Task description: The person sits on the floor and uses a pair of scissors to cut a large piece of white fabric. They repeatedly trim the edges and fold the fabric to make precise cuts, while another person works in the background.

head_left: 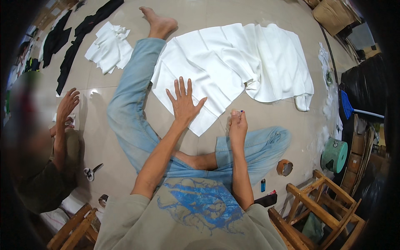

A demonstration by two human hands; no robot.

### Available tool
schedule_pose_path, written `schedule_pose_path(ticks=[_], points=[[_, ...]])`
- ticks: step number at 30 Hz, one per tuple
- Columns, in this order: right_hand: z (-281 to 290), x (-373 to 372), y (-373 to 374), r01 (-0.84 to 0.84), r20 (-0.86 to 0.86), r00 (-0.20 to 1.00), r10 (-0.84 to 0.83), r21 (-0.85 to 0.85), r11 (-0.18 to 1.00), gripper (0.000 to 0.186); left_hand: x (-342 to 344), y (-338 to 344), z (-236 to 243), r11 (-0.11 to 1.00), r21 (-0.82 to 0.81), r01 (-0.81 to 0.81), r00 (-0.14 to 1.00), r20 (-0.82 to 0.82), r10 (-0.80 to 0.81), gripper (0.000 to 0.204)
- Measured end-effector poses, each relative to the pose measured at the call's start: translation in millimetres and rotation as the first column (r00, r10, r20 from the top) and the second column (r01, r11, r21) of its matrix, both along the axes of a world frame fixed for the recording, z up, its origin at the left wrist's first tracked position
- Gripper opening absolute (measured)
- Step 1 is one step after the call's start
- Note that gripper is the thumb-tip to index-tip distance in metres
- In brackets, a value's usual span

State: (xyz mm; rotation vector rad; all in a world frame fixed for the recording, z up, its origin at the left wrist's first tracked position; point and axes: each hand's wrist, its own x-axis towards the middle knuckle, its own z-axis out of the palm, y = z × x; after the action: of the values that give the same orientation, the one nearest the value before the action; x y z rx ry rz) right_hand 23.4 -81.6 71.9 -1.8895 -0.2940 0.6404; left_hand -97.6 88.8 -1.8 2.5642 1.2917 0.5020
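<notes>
A: How does the left hand (183,104) lie?
B: Palm down, fingers fanned and extended forward; the left forearm (157,160) slants inward, its wrist nearly straight.
A: And the right hand (238,126)?
B: Its fingers are curled, fingertips close to the thumb; their grip is too small to make out. The right forearm (240,168) points almost directly forward.
</notes>
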Motion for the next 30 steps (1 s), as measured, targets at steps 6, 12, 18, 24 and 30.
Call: schedule_pose_path(ticks=[6, 12, 18, 24, 30], points=[[20, 9, -27, -0.551, 0.086, 0.679, 0.730, -0.598, 0.582, 0.035, 0, -1, 0, 1.000, 0.007, -0.001, 0.999, -0.045, 0.001, 0.096], [2, 2, -12, -0.233, 0.553, 0.798, 0.239, -0.083, 0.969, 0.028, 2, -1, 0, 1.000, 0.012, -0.007, 0.999, -0.032, 0.008, 0.095], [-16, -14, 22, 0.531, -0.624, 0.765, -0.157, 0.475, 0.702, 0.018, -2, 5, 2, 0.996, -0.015, -0.092, 0.996, -0.005, 0.092, 0.097], [2, 9, -43, 0.392, -0.309, 0.905, -0.291, 0.346, 0.852, 0.019, -6, 8, 9, 0.992, -0.029, -0.123, 0.992, 0.008, 0.123, 0.096], [41, 70, -148, 0.296, -0.318, 0.921, -0.224, 0.199, 0.934, 0.019, -4, 1, 6, 0.989, -0.062, -0.133, 0.991, 0.011, 0.134, 0.095]])
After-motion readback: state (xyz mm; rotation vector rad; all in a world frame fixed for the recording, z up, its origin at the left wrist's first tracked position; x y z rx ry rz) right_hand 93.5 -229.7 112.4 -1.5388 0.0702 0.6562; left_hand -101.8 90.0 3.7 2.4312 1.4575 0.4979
